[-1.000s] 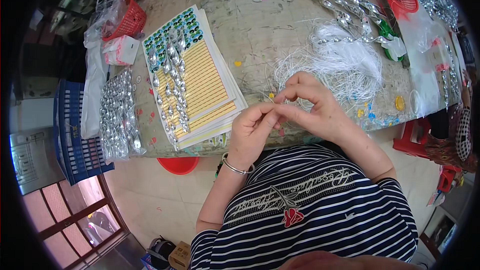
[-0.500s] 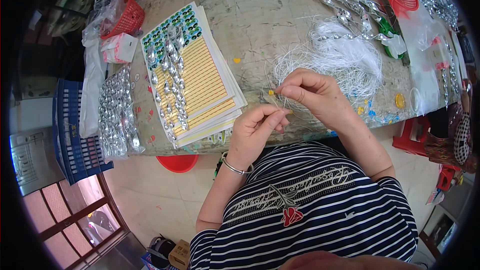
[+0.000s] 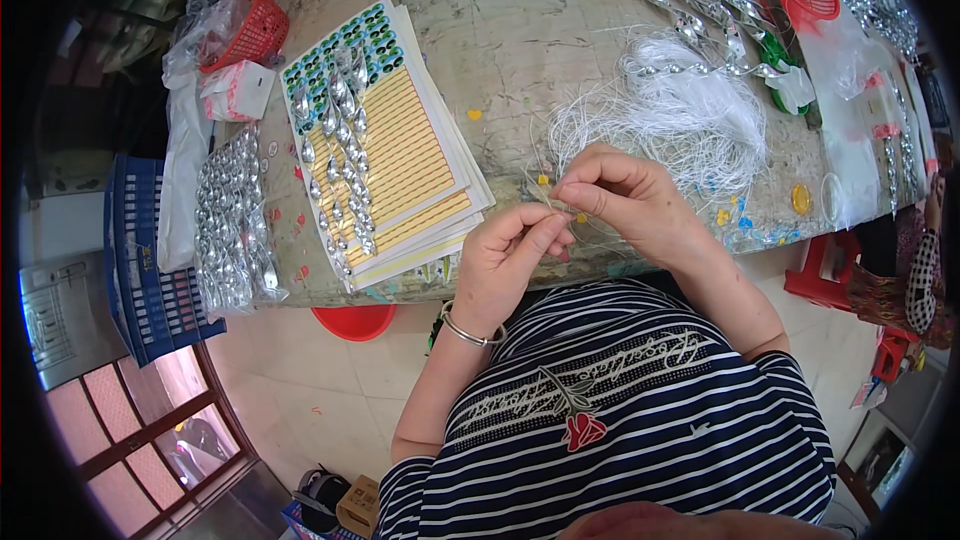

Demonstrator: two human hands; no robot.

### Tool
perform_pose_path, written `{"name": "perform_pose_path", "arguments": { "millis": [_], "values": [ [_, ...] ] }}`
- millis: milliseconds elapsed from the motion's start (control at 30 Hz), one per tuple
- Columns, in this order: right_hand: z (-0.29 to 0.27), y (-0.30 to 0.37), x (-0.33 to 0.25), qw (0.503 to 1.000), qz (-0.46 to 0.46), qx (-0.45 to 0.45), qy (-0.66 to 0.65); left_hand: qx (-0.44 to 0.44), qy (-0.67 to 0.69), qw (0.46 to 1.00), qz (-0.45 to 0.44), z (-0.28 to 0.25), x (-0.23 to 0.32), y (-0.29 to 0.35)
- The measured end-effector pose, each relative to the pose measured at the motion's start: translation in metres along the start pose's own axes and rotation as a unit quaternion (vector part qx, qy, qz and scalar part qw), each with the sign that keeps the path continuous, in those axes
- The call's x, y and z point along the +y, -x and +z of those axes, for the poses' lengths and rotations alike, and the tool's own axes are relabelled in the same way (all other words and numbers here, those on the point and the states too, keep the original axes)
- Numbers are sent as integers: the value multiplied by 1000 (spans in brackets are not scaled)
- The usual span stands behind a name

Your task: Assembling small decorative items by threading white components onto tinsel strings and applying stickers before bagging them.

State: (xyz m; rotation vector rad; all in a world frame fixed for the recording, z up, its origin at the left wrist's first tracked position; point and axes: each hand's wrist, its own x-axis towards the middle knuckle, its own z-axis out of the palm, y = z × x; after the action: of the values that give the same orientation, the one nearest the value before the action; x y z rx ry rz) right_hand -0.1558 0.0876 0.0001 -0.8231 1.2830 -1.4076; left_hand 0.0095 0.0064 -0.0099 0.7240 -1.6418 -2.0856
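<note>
The worktable's (image 3: pixel 490 70) near edge is curving just in front of the striped shirt (image 3: pixel 630 410), and the person's left wrist is crossing it, so both hands are working close to that border. A stretch of stained, scuffed tabletop is running away beyond them, between the stacked sheets (image 3: pixel 415 155) on the left and the heap of white thread (image 3: pixel 705 110) on the right. The left hand (image 3: pixel 505 258) is pinching, thumb pressed to the curled forefinger, and the right hand (image 3: pixel 632 198) is pinching too, thumb and forefinger meeting at the tips while its other fingers are bending loosely. Between them, just above the tabletop, they are holding a fine pale strand (image 3: pixel 546 192); I cannot tell exactly how it is lying within the fingertips. The thread heap is spreading in a soft, wispy tangle just beyond the right hand. Shiny silver twisted strips (image 3: pixel 347 155) are lying across the flat sheets, which are showing yellow rows and green-blue round shapes, and more spiralled foil is filling a clear plastic packet (image 3: pixel 238 225) farther left. A smooth round metal bangle (image 3: pixel 475 337) is circling the left wrist, and a translucent yellow disc (image 3: pixel 801 199) is resting near the table's right side.
</note>
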Motion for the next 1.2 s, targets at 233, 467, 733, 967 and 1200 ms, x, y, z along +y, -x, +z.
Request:
{"name": "perform_pose_path", "arguments": {
  "millis": [233, 467, 733, 967, 1200],
  "values": [
    [-3, -6, -6, 998, -7, 16, 68, -26, -17, 999, -14, -1, 0, 2],
    [-3, -11, -4, 997, 32, -8, 69, -46, -35, 998, -19, -4, -6, 5],
    [-2, -12, -7, 997, 72, -28, 3, -70, -49, 996, -23, -9, -14, 6],
    [-3, -11, -5, 996, 73, -53, 22, -84, -39, 996, -15, -11, -16, 6],
    [-1, -9, -8, 997, 72, -38, 10, -32, 61, 996, -61, -6, -6, 8]
  ]
}}
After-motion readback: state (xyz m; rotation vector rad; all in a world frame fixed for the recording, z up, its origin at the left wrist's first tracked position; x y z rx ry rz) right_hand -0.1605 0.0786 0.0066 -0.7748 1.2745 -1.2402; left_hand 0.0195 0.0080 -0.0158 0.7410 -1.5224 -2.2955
